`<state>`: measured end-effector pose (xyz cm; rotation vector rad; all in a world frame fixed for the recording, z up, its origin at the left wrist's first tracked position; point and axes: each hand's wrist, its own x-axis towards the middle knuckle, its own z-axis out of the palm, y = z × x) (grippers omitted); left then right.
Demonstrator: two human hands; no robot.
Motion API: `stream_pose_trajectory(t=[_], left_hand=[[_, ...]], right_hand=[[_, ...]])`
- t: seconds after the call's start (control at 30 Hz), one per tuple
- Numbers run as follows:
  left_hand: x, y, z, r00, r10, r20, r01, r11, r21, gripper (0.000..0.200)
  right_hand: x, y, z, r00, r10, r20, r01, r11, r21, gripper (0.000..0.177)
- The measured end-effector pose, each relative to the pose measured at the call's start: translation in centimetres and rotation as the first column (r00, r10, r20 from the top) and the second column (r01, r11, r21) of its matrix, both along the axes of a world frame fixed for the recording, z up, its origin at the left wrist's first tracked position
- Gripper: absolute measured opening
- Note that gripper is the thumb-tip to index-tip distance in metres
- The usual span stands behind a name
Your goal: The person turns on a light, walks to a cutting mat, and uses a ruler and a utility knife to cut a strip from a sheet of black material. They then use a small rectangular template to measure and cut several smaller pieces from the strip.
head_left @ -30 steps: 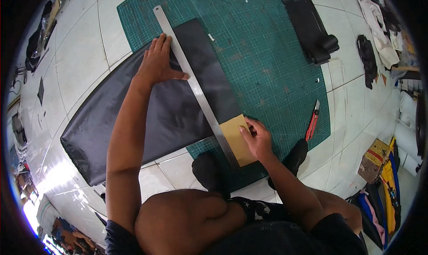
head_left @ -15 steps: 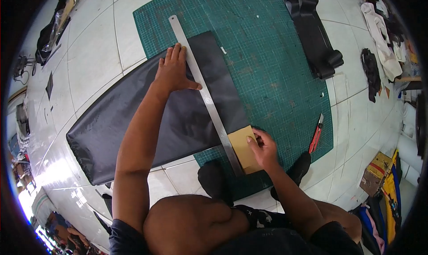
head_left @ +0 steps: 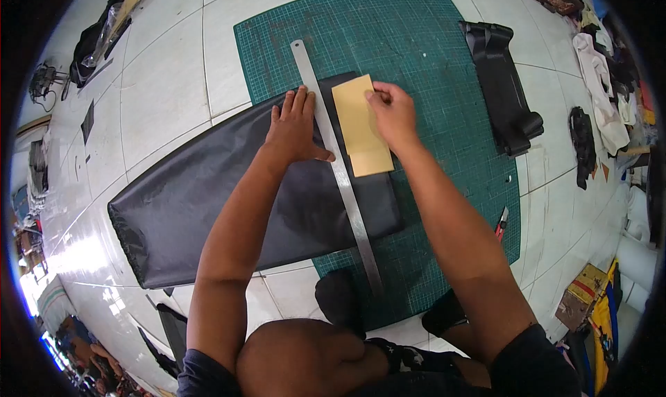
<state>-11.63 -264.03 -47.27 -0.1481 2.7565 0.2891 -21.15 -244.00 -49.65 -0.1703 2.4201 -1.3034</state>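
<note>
A long metal ruler lies across a sheet of black material, which rests partly on a green cutting mat. My left hand is spread flat on the material, its fingertips and thumb at the ruler's left edge. Between the thumb and fingers of my right hand is a tan cardboard rectangle, held by its right edge. The cardboard overlaps the far end of the black material, just right of the ruler.
A red utility knife lies near the mat's right edge. Folded black material sits at the upper right, partly on white floor tiles. My foot is by the ruler's near end. Fabric rolls stand at far right.
My right hand has carried the cardboard from the ruler's near end up toward the far end of the black material. My left hand stays at the ruler. The whole view has shifted slightly.
</note>
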Motion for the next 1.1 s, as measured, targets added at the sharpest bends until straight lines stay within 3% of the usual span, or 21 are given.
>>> stream_pose_trajectory(t=[0.27, 0.37, 0.67, 0.83, 0.97, 1.0, 1.07, 1.1], left_hand=[[0.1, 0.0, -0.2, 1.000, 0.024, -0.007, -0.024, 0.999, 0.033, 0.146], [0.0, -0.1, -0.2, 1.000, 0.026, -0.003, -0.025, 0.999, 0.037, 0.146], [-0.1, -0.2, -0.2, 1.000, 0.008, -0.017, -0.008, 1.000, 0.004, 0.147], [0.0, 0.0, -0.2, 1.000, -0.003, -0.001, 0.002, 1.000, -0.024, 0.147], [0.0, 0.2, -0.4, 1.000, 0.008, 0.002, -0.008, 1.000, -0.024, 0.149], [0.1, 0.2, -0.5, 1.000, 0.008, -0.004, -0.008, 1.000, -0.022, 0.149], [-0.1, 0.0, -0.7, 1.000, 0.007, -0.014, -0.007, 1.000, -0.021, 0.149], [0.0, 0.1, -0.8, 1.000, 0.003, -0.014, -0.003, 1.000, -0.022, 0.149]], right_hand=[[-0.4, -2.4, -2.8, 0.997, -0.050, -0.053, 0.055, 0.995, 0.082, 0.040], [-0.3, -2.2, -2.6, 0.993, 0.008, -0.117, 0.007, 0.992, 0.126, 0.040], [0.0, -0.9, -2.6, 0.997, 0.023, -0.078, -0.019, 0.999, 0.042, 0.043], [5.5, 6.6, -0.8, 0.997, 0.077, 0.003, -0.077, 0.992, -0.098, 0.045], [13.0, 16.8, -1.7, 0.892, 0.355, 0.281, -0.360, 0.932, -0.033, 0.047], [15.5, 18.4, -2.3, 0.919, 0.309, 0.246, -0.308, 0.950, -0.044, 0.047], [22.1, 18.4, -2.8, 0.995, -0.062, 0.073, 0.075, 0.980, -0.183, 0.045], [22.7, 18.5, -2.8, 0.985, -0.079, 0.151, 0.103, 0.981, -0.162, 0.046]])
